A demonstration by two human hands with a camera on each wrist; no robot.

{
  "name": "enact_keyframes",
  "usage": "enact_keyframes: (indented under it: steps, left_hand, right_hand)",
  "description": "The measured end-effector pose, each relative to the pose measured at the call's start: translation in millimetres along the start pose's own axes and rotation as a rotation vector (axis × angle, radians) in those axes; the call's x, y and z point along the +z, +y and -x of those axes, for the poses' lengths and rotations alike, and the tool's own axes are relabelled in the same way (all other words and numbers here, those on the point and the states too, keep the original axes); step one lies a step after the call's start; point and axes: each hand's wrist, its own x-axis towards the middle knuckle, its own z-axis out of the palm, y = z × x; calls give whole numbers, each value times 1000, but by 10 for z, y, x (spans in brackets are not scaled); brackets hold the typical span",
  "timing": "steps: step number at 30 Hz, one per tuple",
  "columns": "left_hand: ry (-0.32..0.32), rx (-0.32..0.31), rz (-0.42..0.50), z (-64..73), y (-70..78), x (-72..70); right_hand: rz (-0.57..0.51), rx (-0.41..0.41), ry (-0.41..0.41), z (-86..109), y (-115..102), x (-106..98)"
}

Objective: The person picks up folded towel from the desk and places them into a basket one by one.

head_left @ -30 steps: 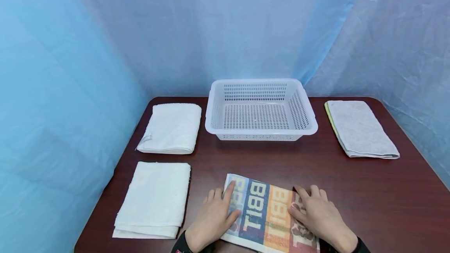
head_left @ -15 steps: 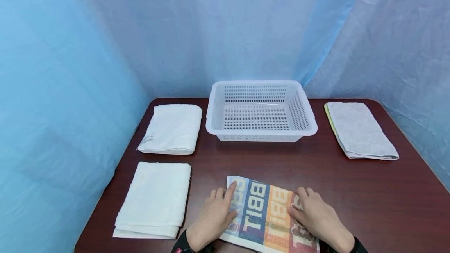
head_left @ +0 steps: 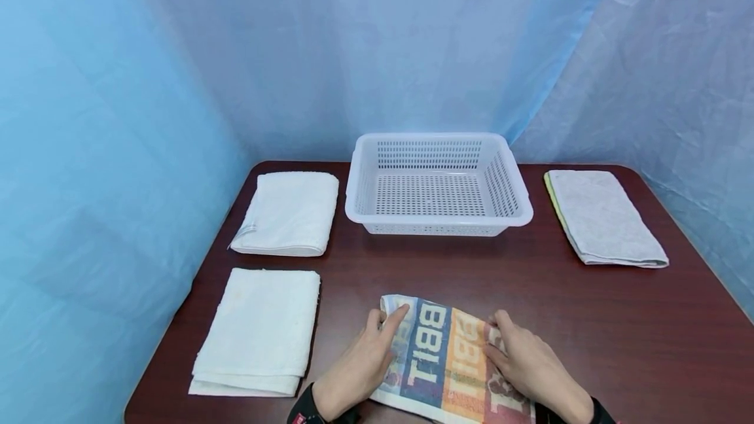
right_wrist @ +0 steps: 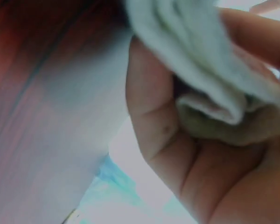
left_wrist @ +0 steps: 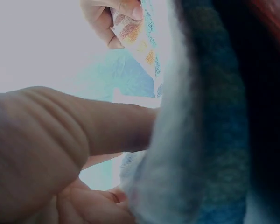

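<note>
A folded towel (head_left: pixel 432 355) with blue, navy, orange and maroon bands and large pale lettering lies at the near middle of the table in the head view. My left hand (head_left: pixel 366 360) grips its left side, the index finger stretched over the top. On the other side my right hand (head_left: pixel 530 360) holds the right edge. The right wrist view shows those fingers (right_wrist: pixel 154 102) curled under the stacked towel layers (right_wrist: pixel 191 56). In the left wrist view the towel's edge (left_wrist: pixel 172 154) stands up close to the camera and hides part of the left fingers.
A white perforated basket (head_left: pixel 438 221) stands at the back middle. Two folded white towels (head_left: pixel 288 214) lie along the left side, the nearer white towel (head_left: pixel 256 332) in front. A grey towel with a yellow-green edge (head_left: pixel 607 218) lies at the back right. Blue curtains surround the table (head_left: pixel 636 332).
The left fingers have gone from resting flat on the towel to gripping its left edge, which now bends upward a little. The right fingers have curled around the right edge.
</note>
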Motion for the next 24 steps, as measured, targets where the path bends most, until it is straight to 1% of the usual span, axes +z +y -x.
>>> enact_keyframes:
  steps: [2, 5, 8, 9, 12, 14, 16, 18, 20, 23, 24]
  left_hand:
    - [-14, -12, 16, 6, 6, -16]
    - [-39, -34, 28, 16, 23, -52]
    - [-62, -42, 16, 33, 43, -97]
    - [-64, -35, 7, 38, 48, -109]
    - [-46, -3, -20, 53, 61, -146]
    - [-5, 30, -47, 59, 75, -169]
    - [50, 59, -74, 62, 98, -203]
    - [91, 75, -89, 64, 125, -247]
    - [116, 83, -104, 61, 145, -304]
    - [127, 88, -125, 51, 166, -407]
    - [129, 91, -133, 46, 169, -445]
  right_hand:
    - [-28, -15, 7, 6, -8, -7]
    - [-109, -40, 5, 23, -26, -35]
    - [-160, -99, 46, 40, -41, -60]
    - [-166, -136, 79, 45, -44, -59]
    - [-144, -288, 222, 55, -50, -52]
    - [-128, -402, 317, 54, -63, -60]
    - [-140, -498, 367, 52, -80, -90]
    - [-159, -546, 381, 50, -108, -144]
    - [-180, -565, 373, 47, -135, -205]
    - [-192, -535, 340, 49, -178, -311]
    - [-210, -523, 315, 51, -195, -352]
